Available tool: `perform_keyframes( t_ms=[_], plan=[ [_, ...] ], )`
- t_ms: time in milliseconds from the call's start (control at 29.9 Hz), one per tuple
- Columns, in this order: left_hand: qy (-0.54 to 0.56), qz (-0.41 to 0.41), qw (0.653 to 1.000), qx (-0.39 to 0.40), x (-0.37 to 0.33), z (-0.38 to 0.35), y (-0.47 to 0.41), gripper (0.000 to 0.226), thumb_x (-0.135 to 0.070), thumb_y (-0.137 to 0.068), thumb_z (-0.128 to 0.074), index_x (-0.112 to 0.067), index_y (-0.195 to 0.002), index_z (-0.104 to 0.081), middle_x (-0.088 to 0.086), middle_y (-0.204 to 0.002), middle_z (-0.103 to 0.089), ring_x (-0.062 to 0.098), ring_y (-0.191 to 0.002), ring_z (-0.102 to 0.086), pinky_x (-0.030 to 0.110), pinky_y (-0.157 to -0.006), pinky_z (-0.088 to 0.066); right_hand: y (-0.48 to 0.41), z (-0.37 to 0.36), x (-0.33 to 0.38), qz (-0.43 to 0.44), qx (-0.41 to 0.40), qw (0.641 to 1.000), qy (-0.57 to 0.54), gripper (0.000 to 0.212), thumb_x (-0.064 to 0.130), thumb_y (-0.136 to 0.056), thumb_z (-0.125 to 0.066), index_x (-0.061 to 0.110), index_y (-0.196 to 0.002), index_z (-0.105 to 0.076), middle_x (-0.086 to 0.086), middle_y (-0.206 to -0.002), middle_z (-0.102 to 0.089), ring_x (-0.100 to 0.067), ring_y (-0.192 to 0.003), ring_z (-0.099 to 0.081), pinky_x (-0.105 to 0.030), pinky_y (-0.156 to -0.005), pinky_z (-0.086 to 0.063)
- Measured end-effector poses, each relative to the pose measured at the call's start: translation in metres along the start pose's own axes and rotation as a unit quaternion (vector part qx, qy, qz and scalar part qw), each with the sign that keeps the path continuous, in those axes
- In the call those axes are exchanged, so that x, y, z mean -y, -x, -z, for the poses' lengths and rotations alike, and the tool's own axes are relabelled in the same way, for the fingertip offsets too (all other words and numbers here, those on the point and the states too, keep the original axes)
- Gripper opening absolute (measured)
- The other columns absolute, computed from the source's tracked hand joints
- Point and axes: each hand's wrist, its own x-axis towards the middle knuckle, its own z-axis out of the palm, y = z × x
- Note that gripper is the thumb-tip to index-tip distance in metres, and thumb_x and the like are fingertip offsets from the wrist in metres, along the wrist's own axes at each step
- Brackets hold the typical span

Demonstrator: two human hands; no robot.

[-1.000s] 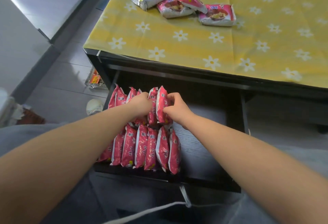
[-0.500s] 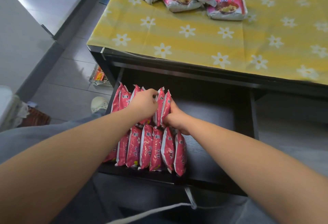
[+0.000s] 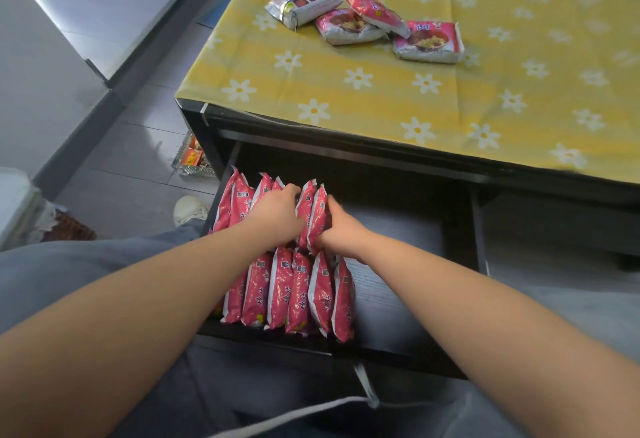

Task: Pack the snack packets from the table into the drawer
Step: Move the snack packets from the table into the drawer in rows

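Four snack packets (image 3: 367, 23) lie on the table (image 3: 346, 98). In the open drawer (image 3: 398, 299), the near row (image 3: 294, 293) holds about seven upright packets. Left hand (image 3: 277, 214) and right hand (image 3: 341, 229) pinch two packets (image 3: 313, 209) in the far row.

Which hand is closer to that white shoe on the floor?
The left. The left hand is in the drawer's back row of packets, on the side toward the shoe; the right hand is beyond it, farther from the shoe.
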Motion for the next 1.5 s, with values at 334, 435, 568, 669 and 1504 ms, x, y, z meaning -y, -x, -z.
perform_keyframes(
  t_ms=[334,435,568,669,1504],
  plan=[
    [0.038,-0.029,0.995,-0.082,-0.007,0.015,0.017,0.067,-0.023,-0.094,-0.066,-0.022,-0.156,-0.040,0.010,-0.147,-0.052,0.017,-0.116,-0.059,0.023,-0.083,-0.043,0.033,0.033,0.009,0.083,-0.093,0.955,0.271,0.093,0.027,-0.092,-0.065,0.030,-0.164,-0.008,-0.010,-0.172,-0.009,-0.035,-0.152,-0.032,-0.042,-0.115,-0.038],
    [0.040,-0.057,0.993,-0.097,-0.015,0.019,0.019,0.066,-0.025,-0.094,-0.066,-0.023,-0.155,-0.041,0.009,-0.149,-0.049,0.020,-0.125,-0.058,0.020,-0.083,-0.043,0.041,0.051,0.020,0.108,-0.097,0.940,0.309,0.091,0.010,-0.092,-0.065,0.032,-0.164,-0.015,-0.010,-0.173,-0.006,-0.039,-0.148,-0.037,-0.042,-0.112,-0.042],
    [0.043,-0.082,0.989,-0.113,-0.027,0.028,0.017,0.062,-0.023,-0.094,-0.066,-0.022,-0.152,-0.046,0.008,-0.143,-0.053,0.022,-0.122,-0.060,0.029,-0.093,-0.050,0.046,0.075,0.045,0.128,-0.115,0.925,0.340,0.079,-0.004,-0.089,-0.059,0.025,-0.159,-0.038,-0.015,-0.169,-0.024,-0.036,-0.149,-0.037,-0.039,-0.117,-0.035],
    [0.044,-0.105,0.985,-0.130,-0.042,0.040,0.006,0.056,-0.021,-0.093,-0.063,-0.021,-0.148,-0.051,0.007,-0.136,-0.056,0.018,-0.110,-0.061,0.032,-0.096,-0.050,0.045,0.098,0.062,0.156,-0.147,0.927,0.307,0.057,0.005,-0.087,-0.068,0.020,-0.141,-0.060,-0.009,-0.142,-0.062,-0.029,-0.125,-0.061,-0.036,-0.106,-0.048],
    [-0.149,-0.203,0.941,-0.224,-0.173,0.091,-0.237,0.062,-0.020,-0.090,-0.061,-0.021,-0.151,-0.047,0.013,-0.154,-0.039,0.036,-0.144,-0.033,0.053,-0.110,-0.042,-0.163,0.308,0.049,0.061,-0.333,0.858,0.387,0.081,0.065,-0.096,-0.045,0.029,-0.163,-0.016,-0.010,-0.174,0.001,-0.035,-0.159,0.006,-0.063,-0.124,-0.005]
  ],
)
